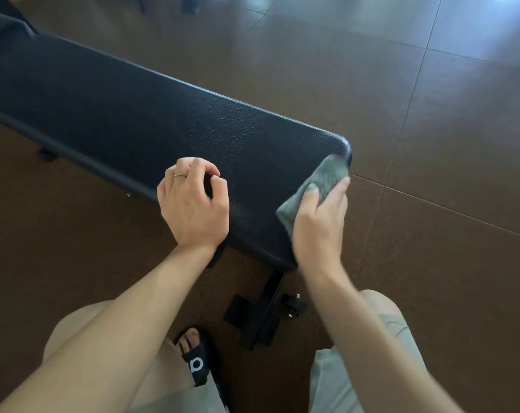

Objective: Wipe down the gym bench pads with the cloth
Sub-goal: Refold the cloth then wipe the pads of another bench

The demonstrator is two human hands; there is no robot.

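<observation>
A long black bench pad (127, 114) runs from the upper left to the middle right, with fine droplets on its near half. My right hand (321, 225) grips a grey cloth (315, 186) and presses it against the pad's end, close to the rounded corner. My left hand (193, 204) rests on the pad's near edge with its fingers curled and nothing in it; a ring shows on one finger.
The bench's black metal foot (264, 311) stands on the floor between my knees. My sandalled foot (196, 356) is just left of it. Brown floor tiles (431, 144) spread out to the right and beyond the bench.
</observation>
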